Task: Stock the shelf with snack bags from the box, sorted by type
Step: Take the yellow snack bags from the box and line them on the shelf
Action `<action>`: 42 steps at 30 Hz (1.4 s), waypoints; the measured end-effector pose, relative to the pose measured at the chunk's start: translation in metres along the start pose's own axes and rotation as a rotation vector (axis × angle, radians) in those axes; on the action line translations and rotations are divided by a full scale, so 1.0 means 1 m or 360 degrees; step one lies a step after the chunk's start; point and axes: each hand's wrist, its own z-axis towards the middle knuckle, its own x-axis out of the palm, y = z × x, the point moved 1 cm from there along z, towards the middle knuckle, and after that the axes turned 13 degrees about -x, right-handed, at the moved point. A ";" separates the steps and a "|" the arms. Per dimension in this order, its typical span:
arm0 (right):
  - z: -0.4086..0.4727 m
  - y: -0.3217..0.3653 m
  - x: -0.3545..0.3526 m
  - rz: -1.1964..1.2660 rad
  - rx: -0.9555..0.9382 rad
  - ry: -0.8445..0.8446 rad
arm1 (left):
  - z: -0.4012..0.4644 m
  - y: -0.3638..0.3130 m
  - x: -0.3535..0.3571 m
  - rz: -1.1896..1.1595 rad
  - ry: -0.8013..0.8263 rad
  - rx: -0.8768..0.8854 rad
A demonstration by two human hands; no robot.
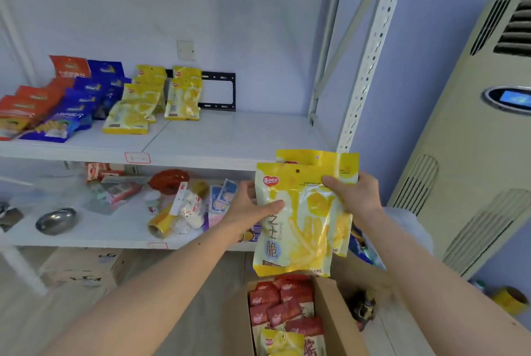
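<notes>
Your left hand (249, 204) and right hand (354, 194) both grip two stacked yellow bags (304, 217) above the open box (330, 315), near the front edge of the upper shelf (230, 137). The shelf's right half is bare beside the yellow rows (155, 98). The rear bag is mostly hidden, and the box is cut off below.
</notes>
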 end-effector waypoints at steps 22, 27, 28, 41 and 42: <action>0.110 0.019 0.341 0.0173 0.0195 0.0076 | 0.112 -0.041 -0.282 -0.0328 0.0131 -0.0097; 0.134 0.020 0.412 0.0139 0.0199 0.0112 | 0.144 -0.047 -0.343 -0.0301 0.0134 -0.0131; 0.139 0.021 0.423 0.0139 0.0198 0.0124 | 0.150 -0.049 -0.352 -0.0303 0.0127 -0.0136; 0.213 -0.003 0.512 0.0149 0.0228 0.0425 | 0.254 -0.064 -0.416 -0.0593 -0.0081 -0.0195; 0.218 -0.010 0.517 0.0103 0.0247 0.0517 | 0.270 -0.066 -0.419 -0.0608 -0.0109 -0.0193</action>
